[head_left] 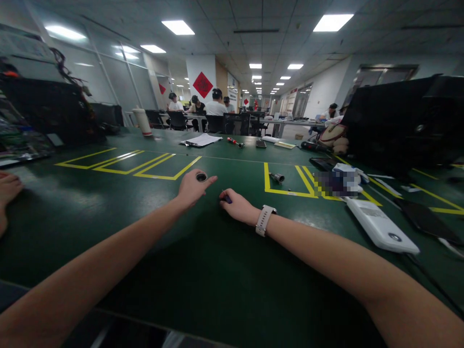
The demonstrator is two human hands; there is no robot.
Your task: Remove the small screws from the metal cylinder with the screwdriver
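Note:
My left hand [193, 187] is closed around a dark metal ring-shaped part [201, 177], whose round open end faces up. Close by on the right, my right hand [237, 205], with a pale watch on its wrist, pinches a small dark purple piece [227, 198]; its kind is too small to tell. Both hands hover over or rest on the green tabletop [203, 270], a short way apart. Farther right, a metal cylindrical fitting [277, 178] lies on its side inside a yellow taped box.
A white power bank [380, 224] with a cable lies at right, beside a dark phone [429, 217]. Toward the back are papers [202, 139], a red-handled screwdriver [235, 142] and a white cup [142, 122]. Another person's hand [9, 188] rests at far left.

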